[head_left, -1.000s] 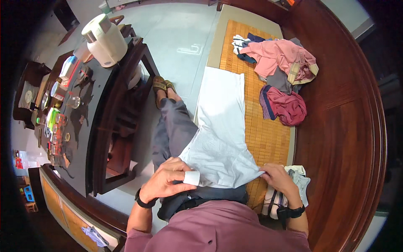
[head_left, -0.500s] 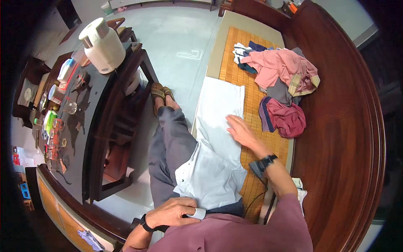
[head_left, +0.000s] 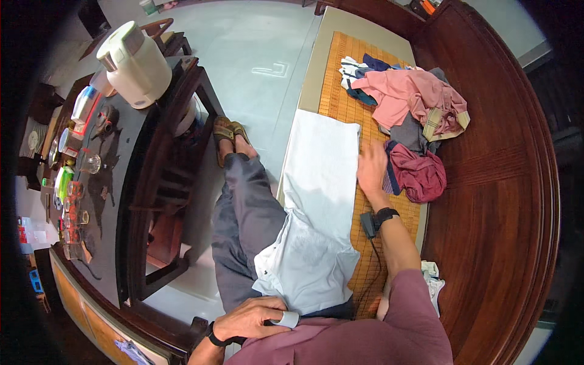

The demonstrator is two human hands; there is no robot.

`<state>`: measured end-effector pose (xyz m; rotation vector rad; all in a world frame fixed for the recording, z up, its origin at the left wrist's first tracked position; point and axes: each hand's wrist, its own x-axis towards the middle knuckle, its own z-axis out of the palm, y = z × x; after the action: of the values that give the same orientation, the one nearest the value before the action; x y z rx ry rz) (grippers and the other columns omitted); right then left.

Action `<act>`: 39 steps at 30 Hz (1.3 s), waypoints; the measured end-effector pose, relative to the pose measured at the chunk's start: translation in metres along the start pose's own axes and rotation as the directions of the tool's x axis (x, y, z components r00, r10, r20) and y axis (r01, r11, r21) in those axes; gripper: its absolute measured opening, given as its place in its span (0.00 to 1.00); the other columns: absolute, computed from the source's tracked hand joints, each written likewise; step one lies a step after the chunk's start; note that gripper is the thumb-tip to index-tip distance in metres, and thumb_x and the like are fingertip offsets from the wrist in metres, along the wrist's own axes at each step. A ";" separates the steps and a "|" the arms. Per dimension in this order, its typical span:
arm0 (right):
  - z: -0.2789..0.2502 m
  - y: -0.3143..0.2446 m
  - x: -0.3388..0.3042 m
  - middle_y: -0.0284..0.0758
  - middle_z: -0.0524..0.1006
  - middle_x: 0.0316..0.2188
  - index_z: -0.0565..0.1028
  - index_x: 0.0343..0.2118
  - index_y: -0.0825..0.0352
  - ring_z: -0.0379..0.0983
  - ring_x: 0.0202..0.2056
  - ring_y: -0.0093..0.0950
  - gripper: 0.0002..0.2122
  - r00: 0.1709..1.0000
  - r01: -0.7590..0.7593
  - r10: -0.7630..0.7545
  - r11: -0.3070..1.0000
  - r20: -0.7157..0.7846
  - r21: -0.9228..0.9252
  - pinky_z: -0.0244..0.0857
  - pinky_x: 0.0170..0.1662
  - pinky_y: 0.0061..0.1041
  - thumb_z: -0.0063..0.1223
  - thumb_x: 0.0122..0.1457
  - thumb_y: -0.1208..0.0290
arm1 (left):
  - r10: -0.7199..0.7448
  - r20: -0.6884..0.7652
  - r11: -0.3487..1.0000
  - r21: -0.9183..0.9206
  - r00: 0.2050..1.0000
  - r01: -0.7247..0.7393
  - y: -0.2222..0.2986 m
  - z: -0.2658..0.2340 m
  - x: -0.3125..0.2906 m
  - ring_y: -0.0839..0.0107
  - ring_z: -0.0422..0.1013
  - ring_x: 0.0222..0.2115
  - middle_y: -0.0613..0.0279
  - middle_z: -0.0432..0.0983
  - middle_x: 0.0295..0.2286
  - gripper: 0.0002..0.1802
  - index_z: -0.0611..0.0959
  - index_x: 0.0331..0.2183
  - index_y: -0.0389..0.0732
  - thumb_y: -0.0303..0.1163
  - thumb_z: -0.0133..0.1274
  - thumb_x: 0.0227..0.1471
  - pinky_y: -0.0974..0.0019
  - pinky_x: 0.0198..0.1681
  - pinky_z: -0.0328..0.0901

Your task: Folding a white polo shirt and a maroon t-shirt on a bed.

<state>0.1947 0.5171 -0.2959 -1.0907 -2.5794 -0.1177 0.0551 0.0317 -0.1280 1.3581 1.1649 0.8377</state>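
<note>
A pale blue garment point(head_left: 319, 188) is spread lengthwise from my lap onto the bamboo mat point(head_left: 340, 73). Its far part lies smooth and narrow; the near part, with small buttons at its left edge, is rumpled over my thigh. My right hand point(head_left: 371, 167), slightly blurred, is beside the garment's right edge with its fingers stretched out and nothing in them. At my waist rests my left hand point(head_left: 258, 317), its fingers curled against a curved whitish thing point(head_left: 287, 319) whose kind I cannot make out.
To the right lie a maroon garment point(head_left: 420, 173) and a heap with a pink garment point(head_left: 413, 94) on top. A dark corded device point(head_left: 367, 225) is near my right wrist. At left, a dark table point(head_left: 128, 158) carries a cream kettle point(head_left: 137, 67) and several glass cups.
My right hand has slid off the garment to the right and away from me, toward the maroon garment. My left hand stays at my waist. The view has shifted slightly.
</note>
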 end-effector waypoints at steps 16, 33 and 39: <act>-0.015 -0.006 0.010 0.48 0.70 0.63 0.71 0.60 0.71 0.64 0.64 0.50 0.25 0.998 0.062 -0.066 0.983 0.018 0.170 0.58 0.65 0.47 0.60 0.62 0.65 | 0.100 -0.148 0.993 -0.040 0.984 -0.107 0.009 0.005 -0.006 0.56 0.77 0.47 0.54 0.78 0.49 0.12 0.81 0.31 0.34 0.32 0.66 0.51 0.59 0.46 0.72; -0.184 -0.060 -0.296 0.46 0.63 0.67 0.64 0.66 0.63 0.61 0.66 0.48 0.39 0.801 -0.022 -0.285 0.864 0.526 0.502 0.58 0.67 0.42 0.60 0.47 0.86 | 0.335 -0.400 0.941 0.107 0.853 -0.319 0.023 -0.001 0.008 0.56 0.80 0.40 0.53 0.82 0.39 0.09 0.88 0.34 0.33 0.24 0.69 0.48 0.58 0.43 0.72; -0.156 -0.045 -0.289 0.42 0.78 0.53 0.78 0.52 0.67 0.70 0.60 0.45 0.23 0.884 0.048 -0.336 0.757 0.326 0.651 0.63 0.62 0.40 0.56 0.50 0.84 | 0.353 -0.431 0.935 0.194 0.830 -0.297 0.045 -0.013 0.016 0.61 0.80 0.36 0.54 0.83 0.36 0.12 0.89 0.36 0.34 0.25 0.72 0.46 0.63 0.38 0.73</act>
<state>0.3929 0.2567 -0.2438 -0.6202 -2.7455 0.9837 0.0548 0.0544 -0.0840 1.5307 1.3792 1.4179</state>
